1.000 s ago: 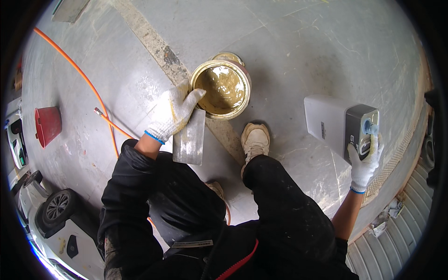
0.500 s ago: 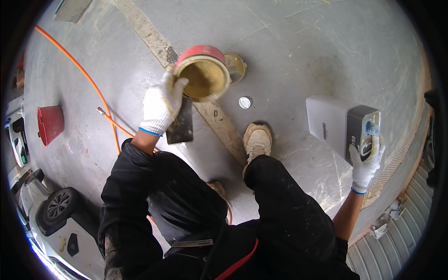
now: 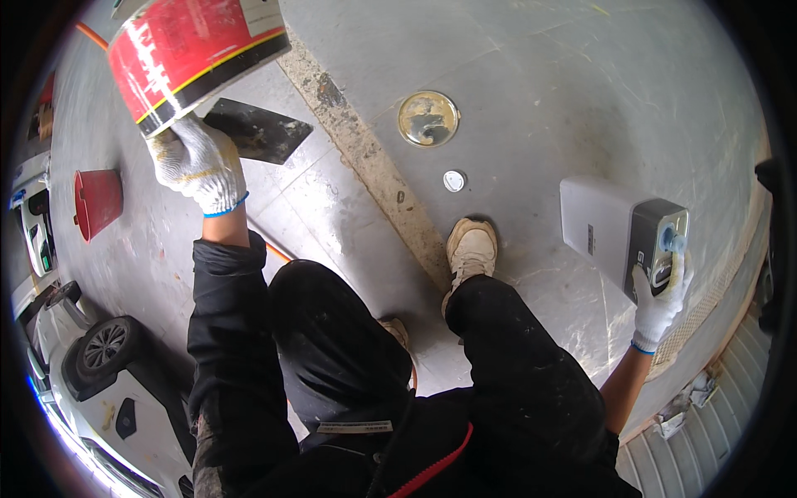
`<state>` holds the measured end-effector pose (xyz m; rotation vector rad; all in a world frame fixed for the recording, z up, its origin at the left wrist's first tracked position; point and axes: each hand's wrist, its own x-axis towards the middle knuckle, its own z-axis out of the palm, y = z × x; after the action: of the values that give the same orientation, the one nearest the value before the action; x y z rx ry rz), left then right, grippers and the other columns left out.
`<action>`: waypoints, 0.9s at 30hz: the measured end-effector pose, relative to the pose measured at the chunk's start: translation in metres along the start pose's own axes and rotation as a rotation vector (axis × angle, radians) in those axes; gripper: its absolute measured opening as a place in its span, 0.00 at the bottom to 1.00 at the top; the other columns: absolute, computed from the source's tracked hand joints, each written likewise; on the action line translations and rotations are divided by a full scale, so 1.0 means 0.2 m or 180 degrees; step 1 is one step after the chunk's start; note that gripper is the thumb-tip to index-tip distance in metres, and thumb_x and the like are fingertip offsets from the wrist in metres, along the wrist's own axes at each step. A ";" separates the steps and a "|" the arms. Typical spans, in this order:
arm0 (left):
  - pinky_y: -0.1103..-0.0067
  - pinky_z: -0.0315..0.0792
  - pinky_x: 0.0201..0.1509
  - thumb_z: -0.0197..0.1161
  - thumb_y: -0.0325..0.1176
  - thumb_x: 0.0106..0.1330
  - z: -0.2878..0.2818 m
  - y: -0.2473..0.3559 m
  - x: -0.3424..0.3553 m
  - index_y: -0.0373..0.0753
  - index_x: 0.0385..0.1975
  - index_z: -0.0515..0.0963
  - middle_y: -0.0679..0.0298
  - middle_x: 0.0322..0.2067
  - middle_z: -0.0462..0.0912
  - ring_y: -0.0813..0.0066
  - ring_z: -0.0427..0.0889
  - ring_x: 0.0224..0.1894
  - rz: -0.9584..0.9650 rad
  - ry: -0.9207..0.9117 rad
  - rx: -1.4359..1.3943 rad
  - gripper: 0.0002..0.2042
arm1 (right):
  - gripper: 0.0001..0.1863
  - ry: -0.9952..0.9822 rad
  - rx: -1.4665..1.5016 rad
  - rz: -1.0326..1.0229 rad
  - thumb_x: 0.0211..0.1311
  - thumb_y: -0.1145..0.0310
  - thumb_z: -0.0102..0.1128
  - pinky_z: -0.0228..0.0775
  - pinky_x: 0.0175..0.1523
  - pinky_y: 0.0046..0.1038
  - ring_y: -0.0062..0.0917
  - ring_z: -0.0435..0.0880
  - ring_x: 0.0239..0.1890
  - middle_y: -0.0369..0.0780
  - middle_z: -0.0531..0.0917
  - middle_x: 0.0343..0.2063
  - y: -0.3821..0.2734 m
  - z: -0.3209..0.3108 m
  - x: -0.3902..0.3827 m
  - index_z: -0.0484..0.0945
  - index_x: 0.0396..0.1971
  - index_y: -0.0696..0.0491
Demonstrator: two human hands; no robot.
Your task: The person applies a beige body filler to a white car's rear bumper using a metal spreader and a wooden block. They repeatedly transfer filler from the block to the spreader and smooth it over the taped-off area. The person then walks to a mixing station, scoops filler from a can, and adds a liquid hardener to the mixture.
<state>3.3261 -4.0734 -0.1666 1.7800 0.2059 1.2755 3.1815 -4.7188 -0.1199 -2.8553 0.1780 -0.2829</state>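
Observation:
At the upper left, my left hand [image 3: 199, 166] in a white knit glove is closed around the lower part of a red can [image 3: 178, 54] with a black and yellow band. The can is raised with its side towards me, and its inside is hidden. A dark flat plate [image 3: 270, 133] with pale smears sticks out from the same hand. On the right, my gloved right hand [image 3: 664, 295] grips the top end of a tilted canister [image 3: 594, 228], pale grey with a dark end, beside its light blue spout [image 3: 674, 241].
A smeared round lid [image 3: 428, 119] and a small white cap [image 3: 454, 180] lie on the grey floor. To the left are a red bucket [image 3: 101, 202], an orange hose [image 3: 274, 247] and a white car [image 3: 116, 390]. Ridged panels [image 3: 706, 444] line the lower right.
My left hand has moved left and turned the red can, whose yellowish inside faced me before and whose side shows now. The dark plate moved along. My right hand stays on the canister.

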 end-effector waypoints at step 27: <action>0.79 0.77 0.50 0.71 0.41 0.77 -0.03 -0.01 -0.20 0.26 0.48 0.88 0.64 0.40 0.90 0.78 0.84 0.40 -0.2228 -0.0863 0.0568 0.19 | 0.42 0.0649 -0.0914 -0.0491 0.52 0.72 0.80 0.69 0.75 0.46 0.50 0.74 0.72 0.53 0.72 0.74 -0.16 -0.07 0.01 0.77 0.72 0.56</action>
<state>3.3038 -4.0934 -0.1941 1.7731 0.7315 0.5248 3.1826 -4.6928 -0.0974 -3.1262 0.0388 -0.6280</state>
